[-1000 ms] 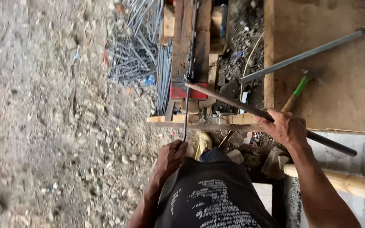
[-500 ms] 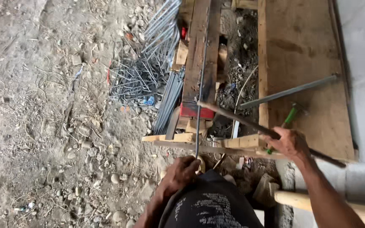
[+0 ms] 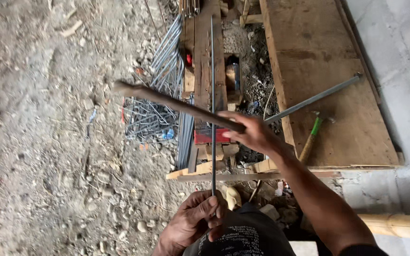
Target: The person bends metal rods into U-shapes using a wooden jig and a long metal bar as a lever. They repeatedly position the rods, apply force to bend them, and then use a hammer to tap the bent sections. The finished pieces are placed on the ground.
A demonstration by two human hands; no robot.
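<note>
While standing over gravel ground, a person is working a thin steel rod [image 3: 212, 104] with both bare hands.

The left hand [image 3: 193, 223] is pinching the rod's near end, fingers [image 3: 204, 205] pressed together around it, as the rod is running straight away along a narrow wooden worktop [image 3: 204, 57]. The right hand [image 3: 251, 133] is gripping a dark metal bar [image 3: 167, 100], fingers curled tight, crossing over the rod. A green-handled hammer [image 3: 310, 138] is lying on a plywood board [image 3: 319, 61] nearby.

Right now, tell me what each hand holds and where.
Left hand grips the thin steel rod at its near end; right hand holds the thick bar at its near end.
</note>
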